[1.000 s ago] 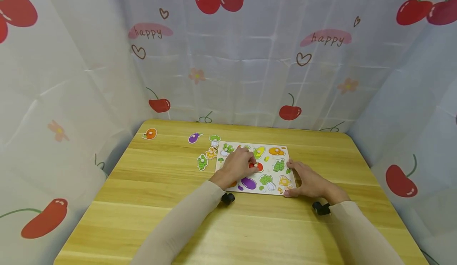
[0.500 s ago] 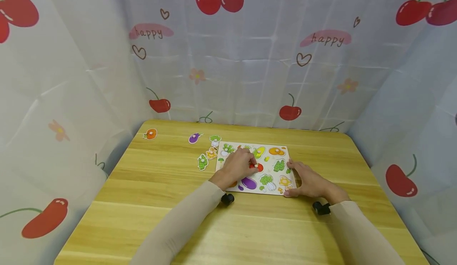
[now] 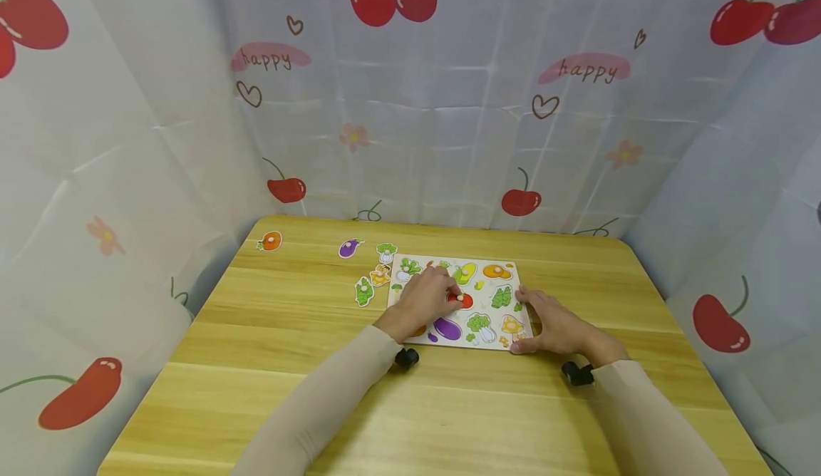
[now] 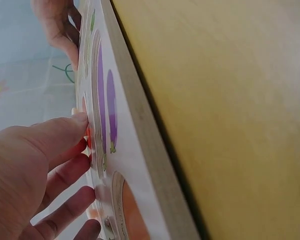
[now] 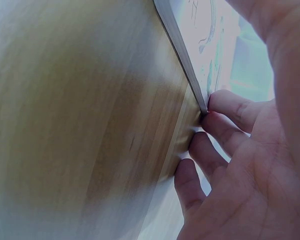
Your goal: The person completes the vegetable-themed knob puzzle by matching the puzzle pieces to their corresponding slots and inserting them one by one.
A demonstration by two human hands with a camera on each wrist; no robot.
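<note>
A knobbed wooden vegetable puzzle board (image 3: 485,301) lies flat on the table. My left hand (image 3: 420,298) reaches over its middle, thumb and fingertips pinching the pale knob of a red, tomato-like puzzle piece (image 3: 467,303). In the left wrist view the thumb tip presses beside that knob, while the other fingers of the left hand (image 4: 32,160) touch the board's face. At the right edge my right hand (image 3: 561,326) grips the board, its thumb at the near corner. The right wrist view shows the right hand (image 5: 255,160) with fingertips against the board's edge (image 5: 182,55).
Left of the board lie several loose pieces: an orange one (image 3: 272,241), an eggplant (image 3: 349,249), a bok choy (image 3: 386,252), a mushroom (image 3: 379,276) and a green one (image 3: 363,291). Cherry-printed curtains (image 3: 410,148) surround the wooden table (image 3: 308,305).
</note>
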